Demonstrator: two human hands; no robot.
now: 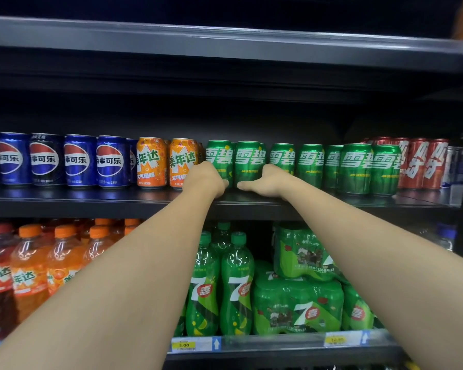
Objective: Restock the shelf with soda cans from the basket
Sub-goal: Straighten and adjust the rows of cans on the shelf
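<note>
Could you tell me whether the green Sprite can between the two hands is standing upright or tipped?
Upright: the green Sprite can stands on the shelf, its logo level, between the left hand and right hand.

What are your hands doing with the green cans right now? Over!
Left hand grips leftmost green can. Right hand grips next green can. Both cans upright on can shelf. Nothing in the way.

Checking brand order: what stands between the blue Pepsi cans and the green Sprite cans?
Head view: two orange cans stand between the blue cans and green cans.
</note>
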